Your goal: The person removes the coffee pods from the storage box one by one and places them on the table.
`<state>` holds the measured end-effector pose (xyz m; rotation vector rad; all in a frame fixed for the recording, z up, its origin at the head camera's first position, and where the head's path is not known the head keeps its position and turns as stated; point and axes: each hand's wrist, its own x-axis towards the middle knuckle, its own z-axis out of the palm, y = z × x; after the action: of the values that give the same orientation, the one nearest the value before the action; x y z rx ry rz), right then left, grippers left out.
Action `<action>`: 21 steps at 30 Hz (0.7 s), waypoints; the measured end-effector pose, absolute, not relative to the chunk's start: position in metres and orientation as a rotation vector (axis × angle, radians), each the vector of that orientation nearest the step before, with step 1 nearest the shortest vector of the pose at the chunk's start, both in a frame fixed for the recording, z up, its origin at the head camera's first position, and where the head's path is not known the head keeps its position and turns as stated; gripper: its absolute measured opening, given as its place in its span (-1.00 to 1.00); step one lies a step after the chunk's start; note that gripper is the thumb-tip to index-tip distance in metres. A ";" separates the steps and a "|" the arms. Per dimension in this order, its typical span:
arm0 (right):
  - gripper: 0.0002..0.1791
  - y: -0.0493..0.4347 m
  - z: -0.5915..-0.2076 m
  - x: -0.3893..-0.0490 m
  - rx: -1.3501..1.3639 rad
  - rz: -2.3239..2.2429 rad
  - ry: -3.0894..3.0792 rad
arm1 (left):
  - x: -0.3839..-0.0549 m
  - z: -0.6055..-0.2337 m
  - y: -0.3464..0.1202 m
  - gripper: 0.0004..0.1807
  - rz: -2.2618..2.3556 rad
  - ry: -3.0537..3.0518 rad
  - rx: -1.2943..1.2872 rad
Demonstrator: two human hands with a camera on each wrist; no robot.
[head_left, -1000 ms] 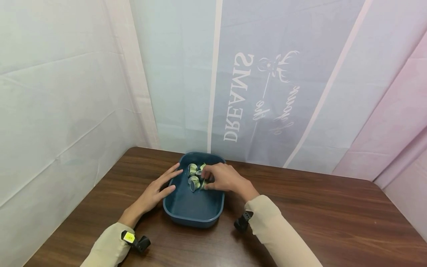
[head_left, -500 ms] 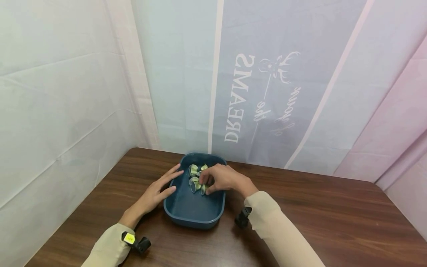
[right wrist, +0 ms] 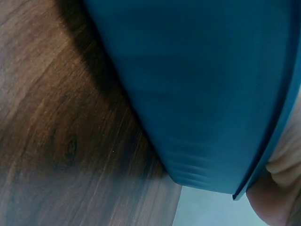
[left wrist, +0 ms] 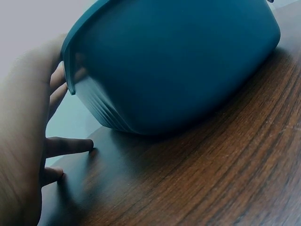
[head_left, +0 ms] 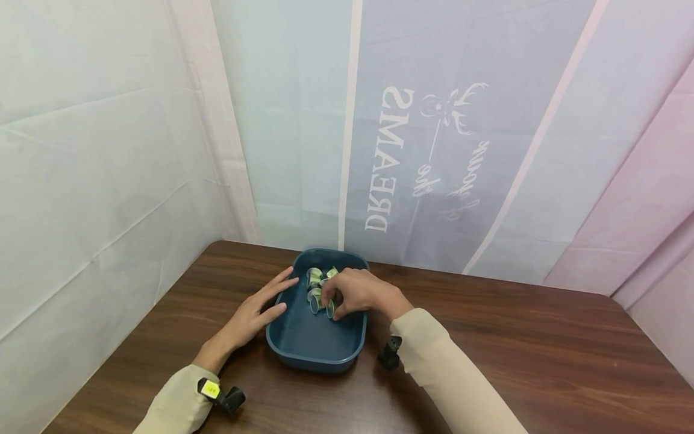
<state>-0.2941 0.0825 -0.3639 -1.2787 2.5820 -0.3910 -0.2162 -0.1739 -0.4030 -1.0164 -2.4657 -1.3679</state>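
A blue plastic basin (head_left: 314,343) stands on the table in the head view, with several small green cups (head_left: 314,277) with pale round rims clustered toward its back. My right hand (head_left: 362,290) reaches over the basin's right side. Its thumb and curled forefinger pinch a small green cup (head_left: 330,309), whose rim faces the front; the hand hides part of it. My left hand (head_left: 250,312) lies at the basin's left rim with straight, spread fingers. In the left wrist view, some of its fingertips (left wrist: 87,145) touch the table outside the basin wall.
The brown wooden table (head_left: 504,343) extends widely to the right of the basin. A cloth backdrop (head_left: 293,120) with mirrored lettering hangs right behind it, and another pale cloth (head_left: 108,181) borders the left side. Black wrist cameras (head_left: 389,354) sit on both sleeves.
My right hand has shifted slightly toward the front and left, and the cup at its thumb and forefinger has moved forward a little. The left hand stays in place.
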 end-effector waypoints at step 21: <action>-0.81 0.091 -0.366 -0.295 -1.307 -0.502 2.648 | -0.216 -0.404 -0.174 -0.49 -1.346 -2.455 -1.021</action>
<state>-0.2952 0.0906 -0.3657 -1.3072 2.6480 -0.5020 -0.2159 -0.1743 -0.4041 -1.0215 -2.4546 -1.3464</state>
